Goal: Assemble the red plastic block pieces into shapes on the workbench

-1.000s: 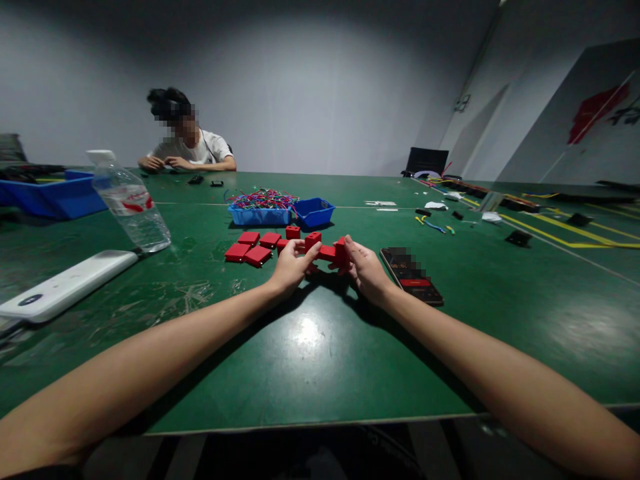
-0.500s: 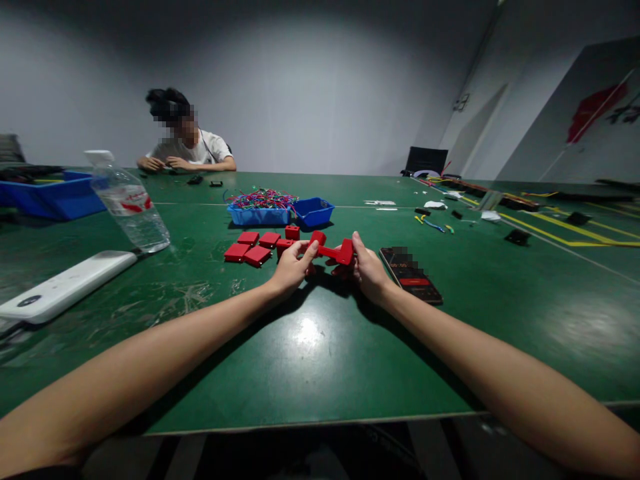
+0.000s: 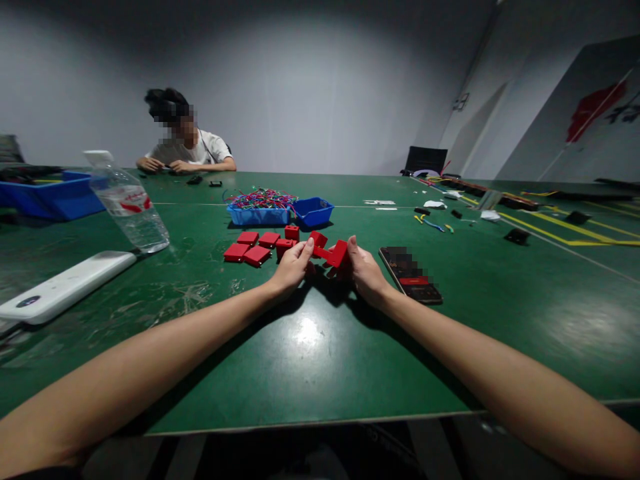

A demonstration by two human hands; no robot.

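Between my two hands, just above the green table (image 3: 305,373), is a red plastic part (image 3: 339,254) with a block at each end and a thin strip between them. My left hand (image 3: 291,268) pinches its left block between thumb and fingers. At the other end, my right hand (image 3: 367,272) has its thumb raised beside the right block and its fingers behind it, mostly hidden. Several flat red square blocks (image 3: 257,257) lie to the left of my left hand. A small red block (image 3: 292,233) stands just beyond it, with another (image 3: 284,248) partly covered by the fingers.
A blue bin of coloured wires (image 3: 260,215) and a smaller blue bin (image 3: 315,212) stand ahead. A phone (image 3: 411,275) lies right; a tilted water bottle (image 3: 131,203) and white device (image 3: 70,283) are left. Pliers (image 3: 431,225) lie farther right. Another person (image 3: 187,150) sits opposite.
The red part has turned in my hands, its right block now tilted and closer to the left one. My right hand has shifted slightly left; the table items stay put.
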